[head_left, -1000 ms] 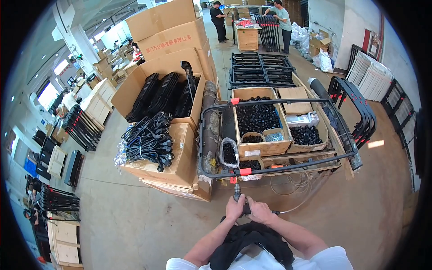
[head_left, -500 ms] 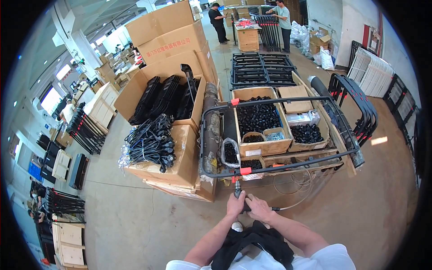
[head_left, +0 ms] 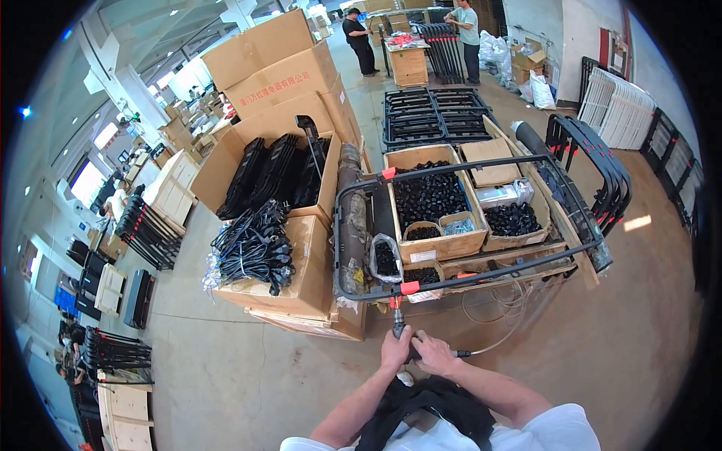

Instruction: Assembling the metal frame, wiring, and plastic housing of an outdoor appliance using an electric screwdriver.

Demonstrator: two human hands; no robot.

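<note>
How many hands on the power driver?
2: left hand just behind the nose of the power driver, right hand beside it on the handle; neither hidden.

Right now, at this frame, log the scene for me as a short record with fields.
Left hand: fingers closed around a power tool
Right hand: closed on the same tool, to the right of the left hand
Tool nose: points toward a red clip on the black frame's near bar; contact too small to tell
Partly beneath frame: open box of small black parts
Left side: bundle of black cables on a carton
Background: two people standing
</note>
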